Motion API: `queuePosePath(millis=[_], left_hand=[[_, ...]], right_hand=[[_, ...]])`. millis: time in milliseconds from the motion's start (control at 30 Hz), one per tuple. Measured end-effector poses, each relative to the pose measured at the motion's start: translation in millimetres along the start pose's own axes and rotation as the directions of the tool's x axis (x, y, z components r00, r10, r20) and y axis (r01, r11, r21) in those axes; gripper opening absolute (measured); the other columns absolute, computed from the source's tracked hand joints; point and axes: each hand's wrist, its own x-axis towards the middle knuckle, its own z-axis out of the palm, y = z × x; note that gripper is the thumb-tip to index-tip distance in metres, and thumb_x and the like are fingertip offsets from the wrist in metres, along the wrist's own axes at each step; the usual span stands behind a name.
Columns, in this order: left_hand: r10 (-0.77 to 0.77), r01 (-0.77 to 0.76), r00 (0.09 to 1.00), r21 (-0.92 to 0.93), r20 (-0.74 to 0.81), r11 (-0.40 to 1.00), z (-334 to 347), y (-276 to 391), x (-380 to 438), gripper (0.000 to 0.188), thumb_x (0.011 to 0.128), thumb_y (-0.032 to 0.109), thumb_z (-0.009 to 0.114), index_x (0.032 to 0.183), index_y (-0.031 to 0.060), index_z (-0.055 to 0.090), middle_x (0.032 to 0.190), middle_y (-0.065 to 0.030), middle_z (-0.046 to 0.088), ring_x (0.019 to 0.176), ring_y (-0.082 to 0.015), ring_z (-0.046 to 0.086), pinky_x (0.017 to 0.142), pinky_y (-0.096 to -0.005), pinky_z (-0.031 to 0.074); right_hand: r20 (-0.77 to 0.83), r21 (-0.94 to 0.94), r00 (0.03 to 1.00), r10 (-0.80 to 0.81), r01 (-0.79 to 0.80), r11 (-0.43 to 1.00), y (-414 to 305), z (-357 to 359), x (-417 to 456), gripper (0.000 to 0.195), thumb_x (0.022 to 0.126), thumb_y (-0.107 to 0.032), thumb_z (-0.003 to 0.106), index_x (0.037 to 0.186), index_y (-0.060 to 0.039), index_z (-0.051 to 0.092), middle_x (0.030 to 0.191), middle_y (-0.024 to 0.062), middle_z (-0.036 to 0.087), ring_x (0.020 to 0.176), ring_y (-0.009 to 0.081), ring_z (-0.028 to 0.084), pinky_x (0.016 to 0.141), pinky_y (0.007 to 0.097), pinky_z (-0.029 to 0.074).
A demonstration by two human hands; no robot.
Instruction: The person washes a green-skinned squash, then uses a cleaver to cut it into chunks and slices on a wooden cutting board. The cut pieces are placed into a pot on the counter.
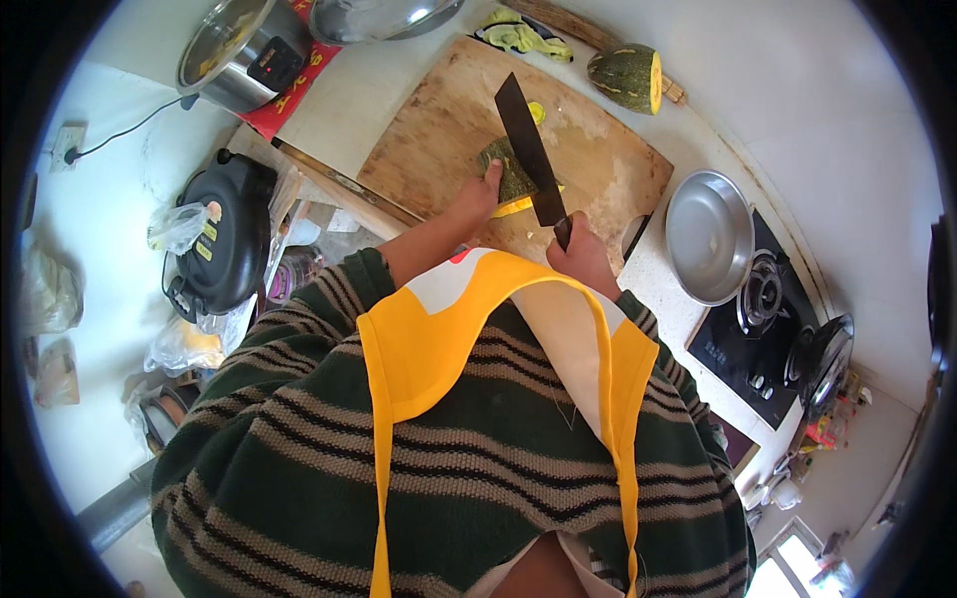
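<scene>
On the wooden cutting board [434,119], my left hand [478,198] grips a piece of green-skinned pumpkin [508,170]. My right hand [583,254] is closed around the handle of a dark cleaver [528,138]. The blade lies across the pumpkin's right side, its far end pointing away from me; whether it cuts in cannot be told. A strip of yellow-orange flesh [514,208] shows at the near side of the piece. Beyond the blade lies a small yellow-green slice [537,113].
Behind the board are a cut pumpkin half [624,77] and a yellow-green cloth [523,37]. A metal basin [709,238] stands at the right, by a gas hob [736,351]. A steel electric pot [243,63] is far left, above a black electric pan [232,232].
</scene>
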Motion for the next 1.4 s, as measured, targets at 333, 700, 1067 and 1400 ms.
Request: queuePosePath(millis=[333, 700, 1067, 1400], left_hand=[[0.201, -0.196, 0.980, -0.215, 0.002, 0.957, -25, 5, -56, 0.074, 0.092, 0.060, 0.033, 0.112, -0.0068, 0.056, 0.108, -0.0213, 0.060, 0.099, -0.0303, 0.055, 0.092, -0.0345, 0.038], [0.368, -0.367, 0.930, -0.042, 0.000, 0.929, -10, -7, -44, 0.045, 0.095, 0.034, 0.045, 0.114, -0.0061, 0.052, 0.103, -0.0170, 0.059, 0.098, -0.0236, 0.054, 0.087, -0.0337, 0.040], [0.416, -0.404, 0.909, 0.210, -0.015, 0.890, 5, -29, -44, 0.047, 0.081, 0.005, 0.049, 0.126, -0.0023, 0.041, 0.111, -0.0204, 0.054, 0.105, -0.0248, 0.054, 0.095, -0.0331, 0.039], [0.590, -0.603, 0.797, -0.131, -0.126, 0.787, -2, -11, -72, 0.051, 0.078, 0.001, 0.049, 0.128, -0.0052, 0.037, 0.113, -0.0277, 0.054, 0.113, -0.0383, 0.050, 0.096, -0.0391, 0.039]], right_hand=[[-0.157, 0.042, 0.980, -0.126, 0.134, 0.990, -22, -30, -35, 0.023, 0.083, -0.013, 0.055, 0.097, 0.0003, 0.044, 0.068, 0.0248, 0.056, 0.069, 0.0446, 0.058, 0.059, 0.0478, 0.045], [-0.127, -0.067, 0.966, -0.223, 0.216, 0.974, 3, 12, 12, 0.021, 0.080, -0.010, 0.056, 0.092, 0.0014, 0.044, 0.068, 0.0258, 0.057, 0.067, 0.0444, 0.058, 0.058, 0.0507, 0.044], [0.017, -0.153, 0.990, -0.138, 0.139, 0.978, 13, 32, 22, 0.024, 0.077, -0.009, 0.055, 0.093, 0.0035, 0.043, 0.073, 0.0275, 0.059, 0.072, 0.0455, 0.058, 0.064, 0.0520, 0.047], [-0.139, -0.151, 0.958, -0.250, 0.229, 0.962, -1, 1, 10, 0.023, 0.076, -0.010, 0.058, 0.091, 0.0008, 0.044, 0.068, 0.0264, 0.058, 0.067, 0.0452, 0.057, 0.059, 0.0522, 0.045]])
